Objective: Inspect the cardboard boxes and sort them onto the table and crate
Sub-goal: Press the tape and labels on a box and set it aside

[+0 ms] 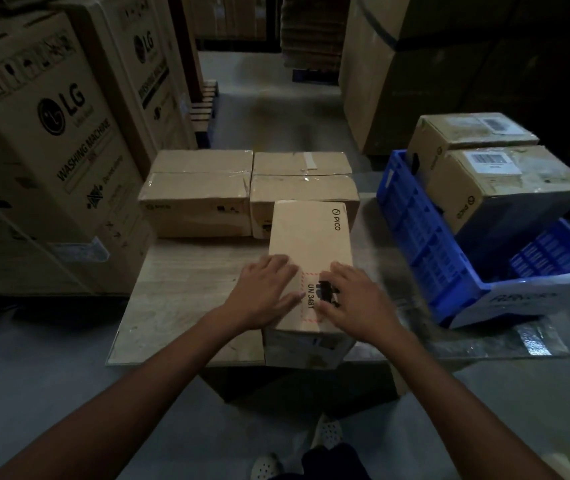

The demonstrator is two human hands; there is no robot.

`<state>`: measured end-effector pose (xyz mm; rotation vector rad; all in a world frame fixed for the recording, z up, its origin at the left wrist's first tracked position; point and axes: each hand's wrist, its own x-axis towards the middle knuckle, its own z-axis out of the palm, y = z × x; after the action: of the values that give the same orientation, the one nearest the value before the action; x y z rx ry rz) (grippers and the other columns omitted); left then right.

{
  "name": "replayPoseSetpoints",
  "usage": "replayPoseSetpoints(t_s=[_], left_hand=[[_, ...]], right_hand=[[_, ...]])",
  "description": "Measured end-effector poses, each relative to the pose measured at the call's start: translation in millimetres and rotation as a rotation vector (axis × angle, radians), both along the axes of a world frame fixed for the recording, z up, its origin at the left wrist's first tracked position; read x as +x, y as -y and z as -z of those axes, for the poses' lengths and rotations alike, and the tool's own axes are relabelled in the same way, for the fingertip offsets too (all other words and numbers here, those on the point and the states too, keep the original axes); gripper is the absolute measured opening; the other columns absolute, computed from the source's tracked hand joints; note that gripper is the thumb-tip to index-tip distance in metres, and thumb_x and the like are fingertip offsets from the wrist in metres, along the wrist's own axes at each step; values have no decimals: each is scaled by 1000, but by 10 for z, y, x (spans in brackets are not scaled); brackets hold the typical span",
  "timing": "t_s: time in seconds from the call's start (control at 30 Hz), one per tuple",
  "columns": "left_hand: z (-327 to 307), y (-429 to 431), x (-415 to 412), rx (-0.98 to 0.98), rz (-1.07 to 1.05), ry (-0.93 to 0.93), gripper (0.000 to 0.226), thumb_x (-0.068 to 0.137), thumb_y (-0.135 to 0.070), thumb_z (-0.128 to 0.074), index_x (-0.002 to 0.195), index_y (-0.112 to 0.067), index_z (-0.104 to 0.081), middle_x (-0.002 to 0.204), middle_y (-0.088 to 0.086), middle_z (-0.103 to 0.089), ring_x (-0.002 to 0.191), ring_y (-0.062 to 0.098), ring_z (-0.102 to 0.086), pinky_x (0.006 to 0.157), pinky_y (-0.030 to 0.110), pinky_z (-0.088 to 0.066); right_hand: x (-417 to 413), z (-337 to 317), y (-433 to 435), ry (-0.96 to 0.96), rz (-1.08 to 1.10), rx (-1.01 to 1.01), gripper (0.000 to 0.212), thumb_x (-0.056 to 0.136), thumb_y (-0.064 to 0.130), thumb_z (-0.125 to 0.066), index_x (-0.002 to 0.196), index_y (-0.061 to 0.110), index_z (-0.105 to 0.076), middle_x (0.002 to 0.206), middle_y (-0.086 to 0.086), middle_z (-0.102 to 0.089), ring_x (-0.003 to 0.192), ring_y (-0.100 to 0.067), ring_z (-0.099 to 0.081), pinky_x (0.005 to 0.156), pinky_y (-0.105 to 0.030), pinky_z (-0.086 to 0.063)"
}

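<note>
A long cardboard box (311, 237) marked PICO and UN 3481 lies on the low wooden table (179, 292), its near end at the table's front edge. My left hand (266, 292) rests flat on the box's top near its left edge. My right hand (356, 299) lies flat on the top beside the label, fingers spread. Behind it two taped cardboard boxes (196, 192) (304, 181) stand side by side at the table's far edge. To the right, a blue plastic crate (425, 244) holds two more cardboard boxes (467, 133) (515, 185).
Tall LG washing-machine cartons (44, 140) stand close on the left. Large stacked cartons (397, 64) rise at the back right, with an aisle between. A silver foil sheet (505, 341) lies under the crate. My feet (325, 434) show below the table's front edge.
</note>
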<state>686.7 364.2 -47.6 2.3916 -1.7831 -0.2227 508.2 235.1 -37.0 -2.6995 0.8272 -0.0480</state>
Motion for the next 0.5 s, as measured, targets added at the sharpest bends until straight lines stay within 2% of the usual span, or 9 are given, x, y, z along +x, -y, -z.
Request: replayPoseSetpoints(t_s=[0.03, 0.1, 0.2, 0.4, 0.5], left_hand=[[-15, 49, 46, -14, -5, -21, 65, 99, -60, -36, 152, -24, -28, 164, 6, -16, 149, 26, -16, 118, 49, -23], [31, 123, 134, 19, -30, -58, 71, 99, -61, -33, 158, -25, -16, 168, 4, 2, 153, 24, -1, 123, 53, -13], [160, 149, 202, 85, -44, -55, 74, 99, -64, -25, 160, -28, -4, 167, -1, 12, 153, 18, 11, 123, 55, -8], [113, 196, 237, 67, -37, 3, 74, 98, -67, -26, 159, -28, -12, 168, 2, 1, 154, 22, -1, 121, 52, -15], [9, 252, 265, 55, 3, 71, 68, 96, -66, -34, 151, -27, -30, 161, 6, -22, 146, 26, -21, 111, 49, -29]], right_hand=[[47, -34, 77, 3, 16, 14, 65, 93, 59, -54, 150, 33, -37, 160, 4, -32, 147, -21, -30, 113, -50, -39], [153, -31, 152, -24, 50, 39, 73, 95, 59, -52, 157, 31, -26, 167, 1, -17, 154, -24, -18, 120, -53, -29], [196, 82, 134, -74, 8, -36, 70, 101, 58, -37, 160, 27, -14, 170, -5, -4, 156, -26, -2, 124, -49, -13], [162, 30, 207, -86, -7, -64, 68, 100, 61, -37, 158, 31, -20, 169, -2, -11, 156, -23, -7, 123, -50, -14], [186, -87, 236, -105, -43, -94, 63, 96, 64, -44, 149, 32, -35, 160, 0, -30, 147, -23, -26, 116, -51, -28]])
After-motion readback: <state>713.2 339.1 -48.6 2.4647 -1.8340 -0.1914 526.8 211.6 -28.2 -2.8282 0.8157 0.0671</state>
